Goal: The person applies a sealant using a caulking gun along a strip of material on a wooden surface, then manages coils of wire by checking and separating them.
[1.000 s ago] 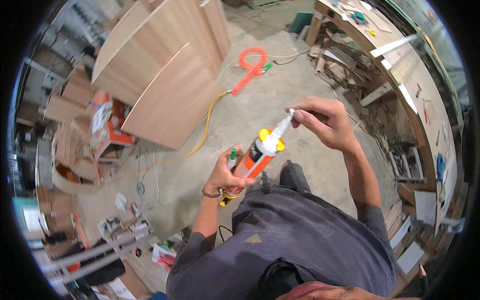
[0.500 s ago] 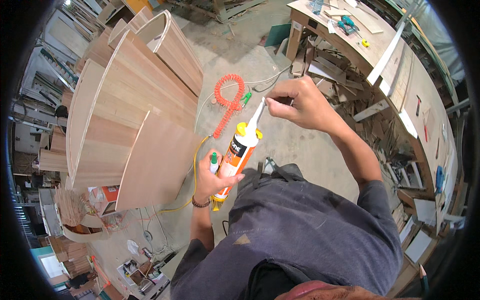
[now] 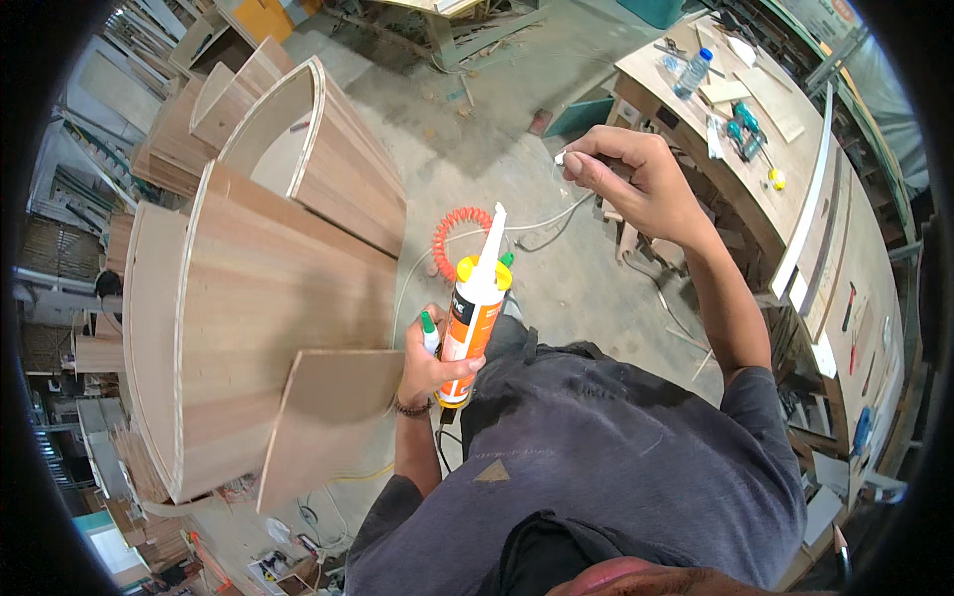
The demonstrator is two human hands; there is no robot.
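In my left hand (image 3: pixel 422 370) is an orange, black and white sealant cartridge (image 3: pixel 467 333), its yellow collar and long white nozzle pointing up and away from me. A slim white tube with a green cap (image 3: pixel 429 330) is also held against the cartridge by the same hand. My right hand (image 3: pixel 636 184), raised to the right of the nozzle tip and apart from it, pinches a small white bit (image 3: pixel 559 159) between thumb and fingertip. What exactly this bit is cannot be made out; a thin strand seems to hang below it.
Curved wooden panels (image 3: pixel 288 258) stand close on my left, with a loose board (image 3: pixel 328 422) in front. A coiled orange air hose (image 3: pixel 462 233) lies on the floor ahead. The workbench (image 3: pixel 795 199) at right bears a water bottle (image 3: pixel 693 74), a teal power tool (image 3: pixel 743 129) and hand tools.
My right hand has pulled away from the nozzle tip, up and to the right, with the white bit. The cartridge has tilted more upright in my left hand.
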